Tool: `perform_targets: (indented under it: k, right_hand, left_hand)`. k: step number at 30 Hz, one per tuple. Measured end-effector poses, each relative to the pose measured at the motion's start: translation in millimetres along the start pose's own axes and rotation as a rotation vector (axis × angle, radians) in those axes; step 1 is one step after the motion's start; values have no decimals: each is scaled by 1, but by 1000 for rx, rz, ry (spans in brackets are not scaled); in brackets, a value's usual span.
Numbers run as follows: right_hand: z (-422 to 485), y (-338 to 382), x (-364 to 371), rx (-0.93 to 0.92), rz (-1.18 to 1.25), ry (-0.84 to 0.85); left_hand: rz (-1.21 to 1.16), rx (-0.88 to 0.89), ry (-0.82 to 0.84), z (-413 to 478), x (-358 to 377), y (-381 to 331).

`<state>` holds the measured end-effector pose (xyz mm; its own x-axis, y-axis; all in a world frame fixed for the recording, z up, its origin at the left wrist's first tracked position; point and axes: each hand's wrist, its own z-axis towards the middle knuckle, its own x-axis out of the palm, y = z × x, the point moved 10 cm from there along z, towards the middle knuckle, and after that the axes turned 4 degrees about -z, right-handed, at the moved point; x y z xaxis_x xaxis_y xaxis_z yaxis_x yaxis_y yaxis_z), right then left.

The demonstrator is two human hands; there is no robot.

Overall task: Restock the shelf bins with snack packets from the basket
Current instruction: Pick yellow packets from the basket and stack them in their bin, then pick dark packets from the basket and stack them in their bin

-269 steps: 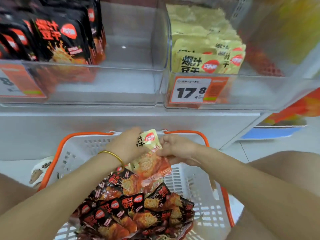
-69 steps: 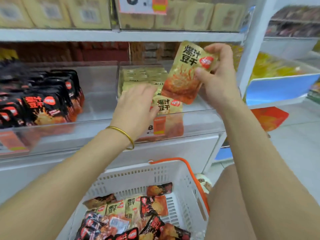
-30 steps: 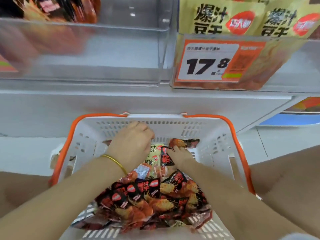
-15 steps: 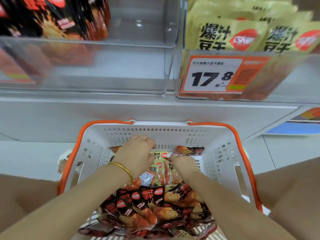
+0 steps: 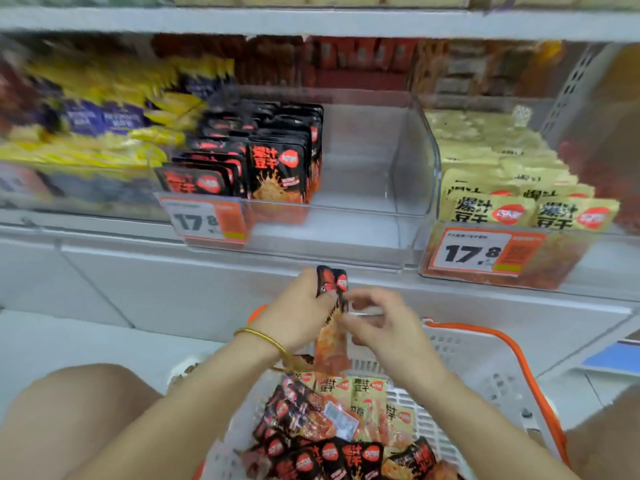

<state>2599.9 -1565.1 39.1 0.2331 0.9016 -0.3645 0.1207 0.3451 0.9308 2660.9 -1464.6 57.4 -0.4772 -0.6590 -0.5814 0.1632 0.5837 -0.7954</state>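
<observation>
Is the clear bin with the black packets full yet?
No, only part full. Black packets stand in the left part of the clear bin; its right part shows bare floor.

Clear, smooth plastic bins; glossy black film snack packets; a white perforated plastic basket; a shiny gold metal bangle; paper price labels.

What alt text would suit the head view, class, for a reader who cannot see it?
A left hand grips a black snack packet above a white basket of packets, the right hand at its edge, blurred. Ahead, a clear shelf bin stands half filled with black packets, beside a bin of yellow packets.
</observation>
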Motion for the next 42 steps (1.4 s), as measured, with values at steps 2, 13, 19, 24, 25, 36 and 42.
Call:
perform_targets:
  k: [2, 13, 19, 24, 25, 36, 42]
  right_hand:
    - [4, 31, -11, -24, 21, -39]
    - [105, 192, -50, -209, -89, -169]
    - [160, 123, 2, 132, -127, -41]
    - [178, 101, 22, 243, -57, -56]
    - [178, 99, 25, 256, -51, -53]
    - [130, 154, -8, 37, -174, -119]
    - [36, 103, -11, 9, -202, 133]
  left_hand:
    - [-35, 89, -32, -7, -32, -18]
    - [400, 557, -741, -32, -164, -60]
    - [567, 495, -642, -4, -139, -37]
    - [581, 469, -702, 0, -138, -37]
    - [583, 464, -707, 1, -138, -37]
    - [546, 618, -838, -27, -146, -49]
    - [518, 692, -676, -49, -98, -52]
